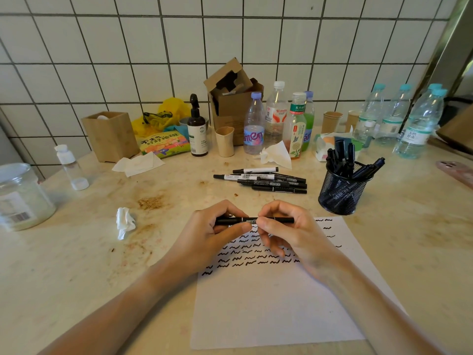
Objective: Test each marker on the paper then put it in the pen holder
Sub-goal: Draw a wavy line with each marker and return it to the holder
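A black marker (254, 220) is held level above the paper (276, 298) by both hands: the fingers of the left hand (217, 228) are curled round one end, those of the right hand (284, 226) round the other. The sheet is marked with rows of squiggles (black). Behind it, spare markers (266, 180) are laid together; the mesh pen holder (341, 192) is seen to their right, already filled with markers
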